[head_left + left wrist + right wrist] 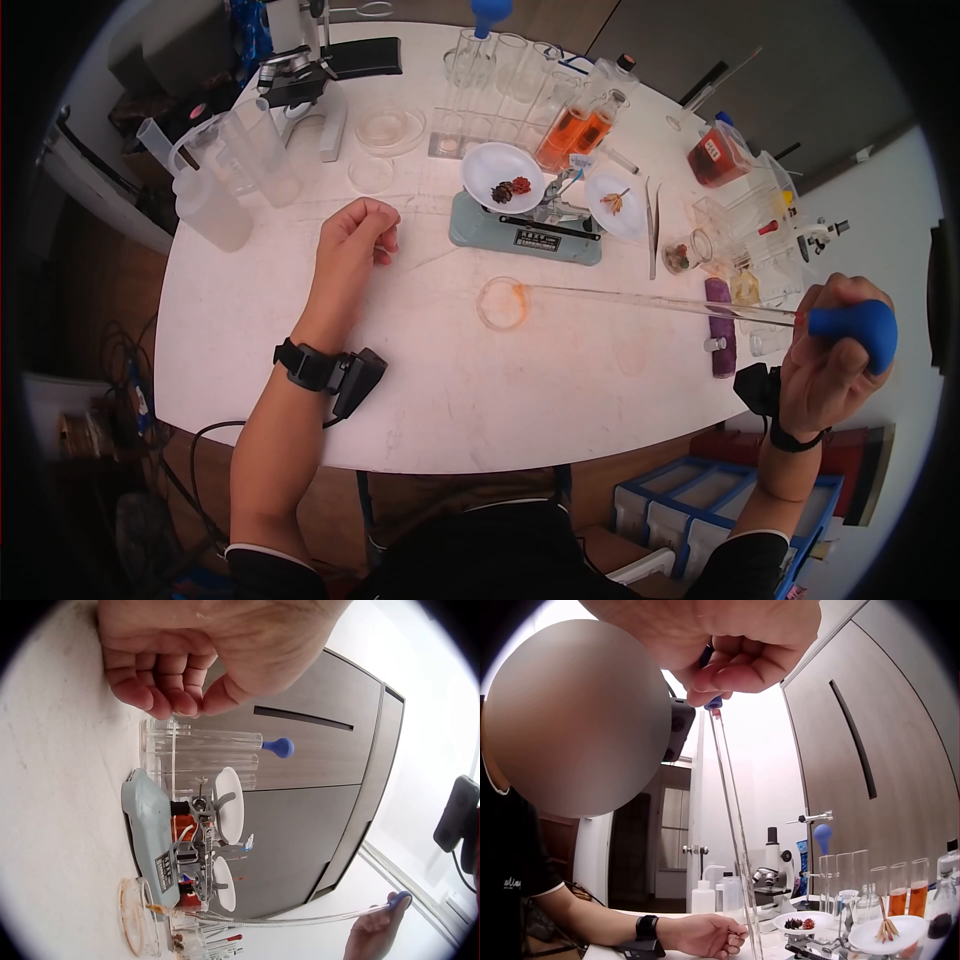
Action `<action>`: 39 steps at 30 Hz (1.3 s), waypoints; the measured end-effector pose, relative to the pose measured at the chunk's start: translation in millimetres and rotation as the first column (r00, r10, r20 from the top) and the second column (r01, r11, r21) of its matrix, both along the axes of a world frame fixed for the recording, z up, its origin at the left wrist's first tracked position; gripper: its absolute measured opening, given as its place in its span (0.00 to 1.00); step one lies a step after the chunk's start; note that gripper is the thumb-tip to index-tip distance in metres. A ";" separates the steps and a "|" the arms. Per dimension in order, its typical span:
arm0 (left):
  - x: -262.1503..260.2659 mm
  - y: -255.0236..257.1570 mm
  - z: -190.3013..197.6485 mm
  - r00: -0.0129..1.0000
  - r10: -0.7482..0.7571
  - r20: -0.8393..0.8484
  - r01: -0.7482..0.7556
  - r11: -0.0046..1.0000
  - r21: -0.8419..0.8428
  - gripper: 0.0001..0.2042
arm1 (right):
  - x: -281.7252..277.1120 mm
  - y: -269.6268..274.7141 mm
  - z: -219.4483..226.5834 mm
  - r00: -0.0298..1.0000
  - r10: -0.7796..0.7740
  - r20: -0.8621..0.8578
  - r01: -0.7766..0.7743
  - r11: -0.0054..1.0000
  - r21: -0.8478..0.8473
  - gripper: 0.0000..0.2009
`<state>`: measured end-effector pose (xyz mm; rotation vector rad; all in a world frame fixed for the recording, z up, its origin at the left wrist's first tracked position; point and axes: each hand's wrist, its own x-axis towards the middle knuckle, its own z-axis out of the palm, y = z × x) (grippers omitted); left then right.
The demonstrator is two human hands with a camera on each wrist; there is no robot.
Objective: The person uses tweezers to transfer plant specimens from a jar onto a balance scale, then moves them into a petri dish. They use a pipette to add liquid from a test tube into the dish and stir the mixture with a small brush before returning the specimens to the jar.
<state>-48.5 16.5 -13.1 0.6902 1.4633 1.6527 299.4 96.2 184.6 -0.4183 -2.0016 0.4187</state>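
My right hand [829,365] grips the blue rubber bulb [868,335] of a long glass dropper [640,299], held raised at the right. The dropper slants down leftward, and its tip meets a small glass petri dish [502,304]. Orange liquid [157,908] shows around the tip at the dish's side. Left of the dish, my left hand [358,243] rests by the table with fingers loosely curled and nothing in them. Behind the dish stands a grey-green balance scale [480,227]; its left white pan [480,165] bears dark and red dried bits, its right pan [628,226] thin brownish pieces.
A rack [445,146] of glass tubes and bottles of orange liquid [568,135] line the back. A microscope [333,125] and wash bottle [212,208] stand at the left. Tweezers [654,235], a small jar [699,247] and a purple roll [719,320] lie at the right.
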 end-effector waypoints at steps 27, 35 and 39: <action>0.8 -1.1 1.6 1.000 -0.008 -0.006 0.008 1.000 0.015 0.07 | -3.6 -7.1 8.9 0.999 0.014 0.040 -0.013 1.000 -0.027 0.31; -0.1 -0.5 -0.2 1.000 -0.006 0.001 0.006 1.000 0.013 0.07 | -3.4 -11.1 18.6 0.993 0.004 0.121 0.005 0.997 -0.073 0.32; 0.5 -1.0 1.6 1.000 -0.001 0.001 0.001 1.000 -0.001 0.07 | -2.6 -7.2 19.5 0.991 0.020 0.135 -0.011 0.998 -0.066 0.32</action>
